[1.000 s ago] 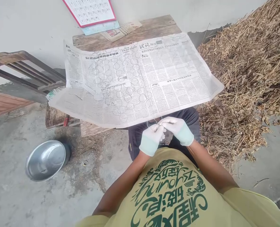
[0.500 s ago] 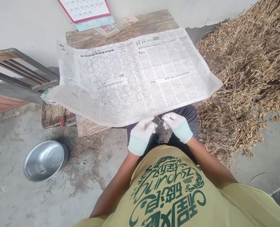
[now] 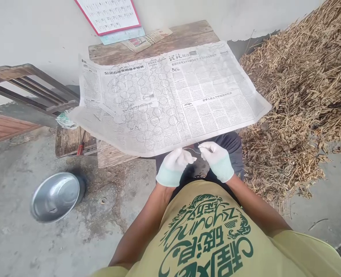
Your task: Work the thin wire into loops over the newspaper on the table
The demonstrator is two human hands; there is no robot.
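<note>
Both hands wear white gloves and sit close together just below the near edge of a spread newspaper. My left hand is closed in a pinch on one end of a thin wire. My right hand is also pinched shut, on the wire's other end. The short wire spans the small gap between the fingertips, above my dark trousers. Many wire rings lie in rows on the newspaper's left half.
The newspaper covers a low wooden table against a white wall with a calendar. A metal bowl sits on the concrete floor at left. A wooden frame stands at left, and a heap of dry stalks at right.
My hands, pressed together a second ago, have drawn slightly apart with the wire stretched between them. The camera view shifted a little.
</note>
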